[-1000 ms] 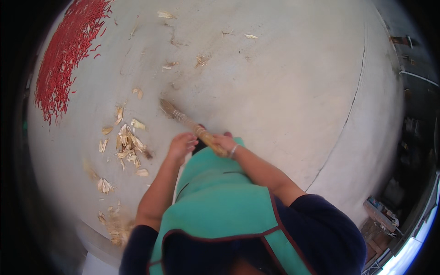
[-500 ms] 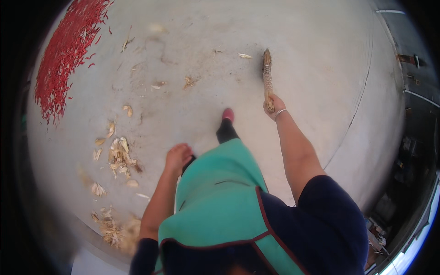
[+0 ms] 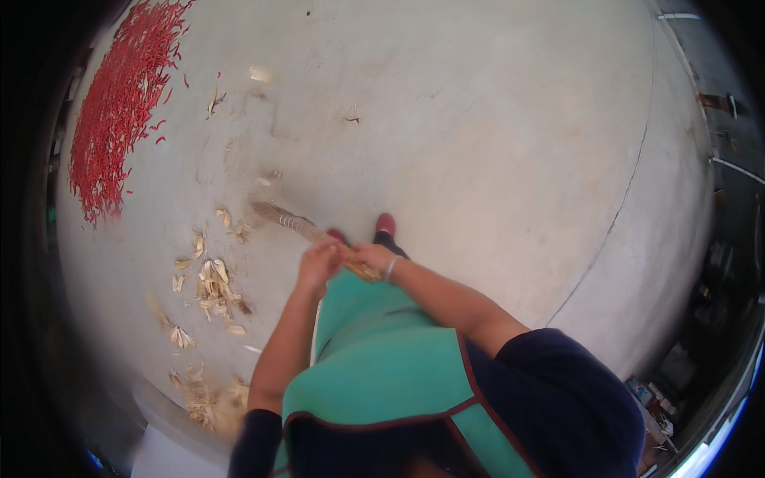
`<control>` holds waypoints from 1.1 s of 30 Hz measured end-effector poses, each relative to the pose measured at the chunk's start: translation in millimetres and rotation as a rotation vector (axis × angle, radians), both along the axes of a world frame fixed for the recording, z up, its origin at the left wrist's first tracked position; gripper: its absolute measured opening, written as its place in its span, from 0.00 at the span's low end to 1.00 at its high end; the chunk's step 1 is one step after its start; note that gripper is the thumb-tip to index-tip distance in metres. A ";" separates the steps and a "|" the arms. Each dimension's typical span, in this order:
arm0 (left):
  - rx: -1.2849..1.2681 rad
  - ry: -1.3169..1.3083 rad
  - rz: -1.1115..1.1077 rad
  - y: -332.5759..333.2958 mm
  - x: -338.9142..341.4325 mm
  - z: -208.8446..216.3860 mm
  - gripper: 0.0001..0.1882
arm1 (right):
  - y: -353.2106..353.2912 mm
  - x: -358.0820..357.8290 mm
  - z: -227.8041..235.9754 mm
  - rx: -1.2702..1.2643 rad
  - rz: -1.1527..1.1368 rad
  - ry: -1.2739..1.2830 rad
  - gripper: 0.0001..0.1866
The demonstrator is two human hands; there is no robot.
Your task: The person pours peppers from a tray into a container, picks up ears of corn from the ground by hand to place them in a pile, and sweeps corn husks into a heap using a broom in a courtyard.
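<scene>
A short straw hand broom (image 3: pixel 304 228), bound with pale wire or string, slants across in front of my apron. Its brush end points up and left, just above the floor or on it; I cannot tell which. My right hand (image 3: pixel 373 258), a bracelet at its wrist, is closed round the rear of the handle. Closer to the brush, my left hand (image 3: pixel 322 263) has curled fingers at the handle, slightly blurred. Dry, pale husks (image 3: pixel 213 285) lie in loose clumps on the floor left of my hands. A few small scraps (image 3: pixel 271 175) are near the broom's tip.
A wide spread of red chilli peppers (image 3: pixel 119 119) covers the floor at the far left. More husks (image 3: pixel 199 398) lie at the lower left beside a low edge. A long crack (image 3: pixel 612 227) runs through the concrete floor on the right. Dark clutter (image 3: pixel 653 406) lines the right rim.
My right hand has swung the broom from the right to the left in front of me. My left hand has come up to the handle. Scraps that lay farther right now lie left of the broom.
</scene>
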State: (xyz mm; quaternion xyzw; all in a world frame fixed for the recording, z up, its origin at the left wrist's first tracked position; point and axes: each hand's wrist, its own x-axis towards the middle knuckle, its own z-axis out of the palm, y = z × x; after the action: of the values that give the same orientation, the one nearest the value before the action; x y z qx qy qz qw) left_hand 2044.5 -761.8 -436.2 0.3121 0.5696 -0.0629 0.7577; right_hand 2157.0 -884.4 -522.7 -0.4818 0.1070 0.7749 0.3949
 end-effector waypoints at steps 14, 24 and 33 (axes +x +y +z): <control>-0.011 -0.080 -0.017 104.2 76.0 -47.3 0.13 | 92.4 271.4 -27.8 -0.300 -0.534 -0.462 0.08; -0.011 -0.026 0.118 192.2 85.8 -26.3 0.13 | 174.8 106.0 -66.6 0.008 0.087 0.162 0.34; 0.023 -0.063 0.165 249.8 165.3 -1.4 0.13 | 238.5 305.0 38.0 0.150 -0.110 -0.275 0.28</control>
State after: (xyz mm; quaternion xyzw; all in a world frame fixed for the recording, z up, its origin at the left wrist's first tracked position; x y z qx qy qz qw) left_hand 2209.8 -512.0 -437.6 0.2747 0.5698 0.0163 0.7743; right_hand 2462.0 -645.9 -484.8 -0.5461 0.0200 0.6846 0.4824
